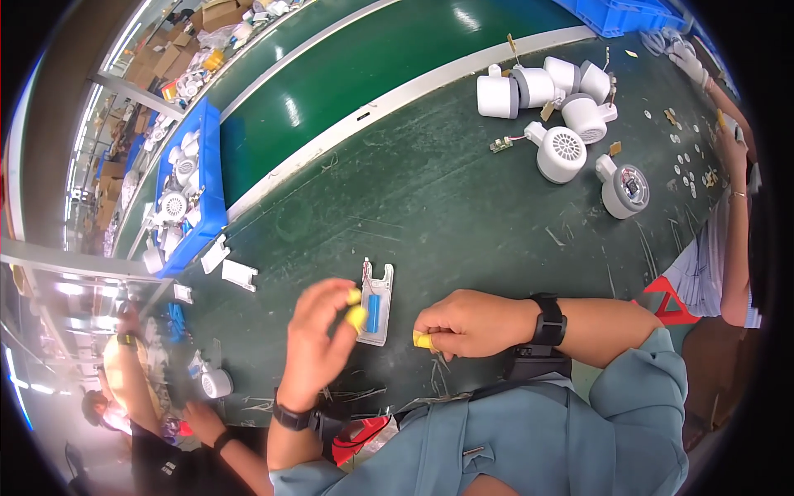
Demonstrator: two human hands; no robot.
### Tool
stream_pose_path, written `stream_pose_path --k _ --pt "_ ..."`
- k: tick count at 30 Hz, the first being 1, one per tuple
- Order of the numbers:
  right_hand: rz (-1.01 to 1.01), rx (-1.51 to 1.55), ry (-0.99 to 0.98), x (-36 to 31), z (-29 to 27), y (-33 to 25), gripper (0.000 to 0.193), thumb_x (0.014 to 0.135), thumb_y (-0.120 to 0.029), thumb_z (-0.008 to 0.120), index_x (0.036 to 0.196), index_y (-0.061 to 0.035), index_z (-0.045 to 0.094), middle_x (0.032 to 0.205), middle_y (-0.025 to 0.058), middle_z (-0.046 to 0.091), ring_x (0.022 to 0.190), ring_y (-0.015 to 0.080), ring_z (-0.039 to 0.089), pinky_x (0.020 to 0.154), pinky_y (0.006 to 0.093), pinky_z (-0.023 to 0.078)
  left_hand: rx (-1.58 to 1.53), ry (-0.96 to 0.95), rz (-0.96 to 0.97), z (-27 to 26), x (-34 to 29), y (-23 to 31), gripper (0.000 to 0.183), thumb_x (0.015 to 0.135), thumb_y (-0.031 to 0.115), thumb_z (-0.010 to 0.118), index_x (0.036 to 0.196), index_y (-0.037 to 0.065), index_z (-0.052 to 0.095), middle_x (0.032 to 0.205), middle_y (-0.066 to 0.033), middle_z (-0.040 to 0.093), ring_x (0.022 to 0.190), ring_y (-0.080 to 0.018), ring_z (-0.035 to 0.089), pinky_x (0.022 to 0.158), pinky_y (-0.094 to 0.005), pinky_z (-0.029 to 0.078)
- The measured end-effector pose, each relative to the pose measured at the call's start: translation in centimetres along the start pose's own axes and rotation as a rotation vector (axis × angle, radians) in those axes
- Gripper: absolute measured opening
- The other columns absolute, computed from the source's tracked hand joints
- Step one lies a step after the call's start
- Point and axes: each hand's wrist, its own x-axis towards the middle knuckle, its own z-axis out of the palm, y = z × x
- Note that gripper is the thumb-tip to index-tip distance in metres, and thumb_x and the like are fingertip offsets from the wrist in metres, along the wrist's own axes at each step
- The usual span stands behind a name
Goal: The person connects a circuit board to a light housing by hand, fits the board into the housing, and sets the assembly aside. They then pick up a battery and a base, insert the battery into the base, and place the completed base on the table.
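A white plastic handle shell [378, 331] lies on the green bench in front of me, with a blue cylindrical battery [374, 313] and thin wires inside it. Just left of the shell is my left hand [318, 335], its thumb and index finger in yellow finger covers, held apart with nothing seen between them. My right hand [470, 322] rests to the right of the shell, fingers curled and pressed together, a yellow cover showing on one fingertip. Whatever those fingers may hold is hidden.
Several white fan heads [562, 155] stand at the back right, one trailing a small circuit board [501, 145]. A blue crate [217, 178] of fan parts is at the left, near loose white shells [240, 275]. Co-workers' arms [732, 157] reach in from both sides.
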Motion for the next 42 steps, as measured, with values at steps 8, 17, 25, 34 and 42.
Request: stream_pose_path --k 8,17,25,34,42 --pt "-0.016 0.072 0.07 0.1 0.3 0.2 0.016 0.089 -0.006 0.048 0.097 0.001 0.06 0.071 0.0105 0.067 0.066 0.0183 0.07 0.06 0.0326 0.053 -0.026 -0.014 -0.196 2.7 4.0 -1.9 0.025 0.083 0.0 0.067 0.107 0.0 0.065 0.095 -0.0074 0.061 0.071 -0.0117 0.058 0.066 -0.0255 0.048" --pt "0.087 0.526 0.79 0.1 -2.3 0.2 0.024 0.097 -0.013 0.048 0.118 -0.003 0.05 0.084 0.0069 0.062 0.061 0.0131 0.062 0.052 0.0261 0.051 -0.239 0.024 -0.089 3.6 1.2 -0.2 0.022 0.08 -0.008 0.058 0.099 0.0 0.063 0.085 -0.004 0.069 0.071 -0.0086 0.061 0.066 -0.0239 0.05" --pt "0.01 0.838 1.259 -0.8 -8.4 0.6 0.033 0.096 -0.013 0.048 0.126 -0.0005 0.043 0.109 0.0124 0.061 0.079 0.018 0.062 0.068 0.0314 0.055 -0.5 -0.105 -0.117 3.4 1.2 -2.7 0.017 0.086 -0.005 0.061 0.102 0.0 0.062 0.091 -0.0046 0.07 0.078 -0.0096 0.065 0.071 -0.0239 0.052" --pt "0.026 1.042 1.25 0.2 -11.2 3.3 0.016 0.1 -0.015 0.048 0.099 -0.0034 0.059 0.085 0.0037 0.063 0.074 0.0146 0.061 0.068 0.0287 0.054 -0.449 -0.283 -0.021 2.0 0.9 -3.2 0.022 0.088 0.001 0.057 0.11 0.003 0.062 0.093 -0.0073 0.065 0.081 -0.0153 0.064 0.072 -0.028 0.051" --pt "0.043 1.058 0.924 0.3 -8.5 2.0 0.015 0.099 -0.014 0.049 0.1 -0.003 0.059 0.083 0.0036 0.064 0.073 0.0138 0.063 0.064 0.0264 0.054 -0.579 -0.371 0.025 2.1 0.9 -3.2 0.025 0.087 0.002 0.055 0.112 0.004 0.061 0.094 -0.0068 0.065 0.081 -0.0169 0.063 0.075 -0.0299 0.051"
